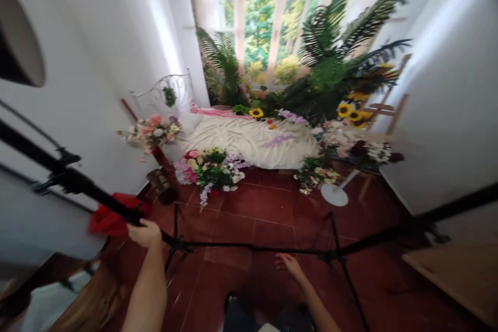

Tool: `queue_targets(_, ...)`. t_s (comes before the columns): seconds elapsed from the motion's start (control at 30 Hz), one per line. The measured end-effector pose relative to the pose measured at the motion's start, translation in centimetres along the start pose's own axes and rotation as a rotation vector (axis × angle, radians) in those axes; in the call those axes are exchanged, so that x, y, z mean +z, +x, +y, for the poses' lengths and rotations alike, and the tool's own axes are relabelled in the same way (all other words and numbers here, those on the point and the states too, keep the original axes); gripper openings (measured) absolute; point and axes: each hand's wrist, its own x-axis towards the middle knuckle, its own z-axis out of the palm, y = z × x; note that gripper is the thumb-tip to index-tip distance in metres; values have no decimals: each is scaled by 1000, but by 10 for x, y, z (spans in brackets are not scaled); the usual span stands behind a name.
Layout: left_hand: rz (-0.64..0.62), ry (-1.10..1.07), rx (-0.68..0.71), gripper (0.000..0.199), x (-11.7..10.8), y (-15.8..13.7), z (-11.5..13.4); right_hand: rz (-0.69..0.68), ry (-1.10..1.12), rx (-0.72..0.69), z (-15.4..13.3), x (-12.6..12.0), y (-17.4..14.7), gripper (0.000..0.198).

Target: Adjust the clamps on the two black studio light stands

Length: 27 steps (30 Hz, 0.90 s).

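My left hand (147, 232) is wrapped round the black pole of a stand (97, 194), close below one of its collars. The pole slants from the left edge down to tripod legs (179, 245) on the floor. Farther up it sits a clamp with knobs (58, 174). My right hand (288, 264) hangs low in front of my legs, its fingers loosely bent and apart, with nothing visible in them. It is nearest to a thin dark bar (252, 247) that runs across the floor between the two stands. A second black pole (392, 231) slants off to the right.
A small bed with a cream cover (252, 142) stands before the bright window backdrop (259, 26). Flower bunches (212, 168), palm leaves (330, 57) and a wooden easel (383, 111) surround it. A dark lamp shade (17, 36) juts in at left; a wooden board (455, 280) lies right.
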Motion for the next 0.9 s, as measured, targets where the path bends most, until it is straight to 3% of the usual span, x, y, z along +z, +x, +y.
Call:
queue_targets(0.1, -146, 105, -207, 56, 6, -96, -7, 112, 164, -96, -14, -62, -24, 26)
queue_targets(0.17, -413, 177, -263, 50, 9, -174, -2, 145, 325, -123, -27, -115, -47, 28)
queue_targets(0.23, -761, 205, -183, 39, 12, -258, 15, 185, 515, -143, -43, -175, -72, 28)
queue_targets(0.3, -1025, 162, -47, 26, 15, -348, 43, 227, 704, -162, -65, -239, -94, 27)
queue_targets(0.37, -1173, 50, 65, 18, 12, -438, 81, 225, 870, -216, -89, -301, -114, 26)
queue_targets(0.43, -1407, -232, 213, 21, 2, -525, 126, 152, 984, -312, -116, -354, -131, 28)
queue_targets(0.5, -1606, -499, 265, 25, -17, -604, 174, 62, 995, -394, -143, -395, -144, 30)
queue_targets(0.6, -1858, -779, 303, 32, -54, -705, 242, -32, 884, -453, -177, -431, -154, 30)
queue_targets(0.7, -1944, -952, 337, 38, -89, -784, 297, -121, 855, -458, -196, -447, -155, 31)
queue_targets(0.8, -1980, -1034, 366, 51, -115, -842, 335, -223, 923, -421, -202, -459, -154, 28)
queue_targets(0.9, -1990, -1036, 456, 47, -131, -877, 356, -334, 967, -438, -204, -471, -155, 24)
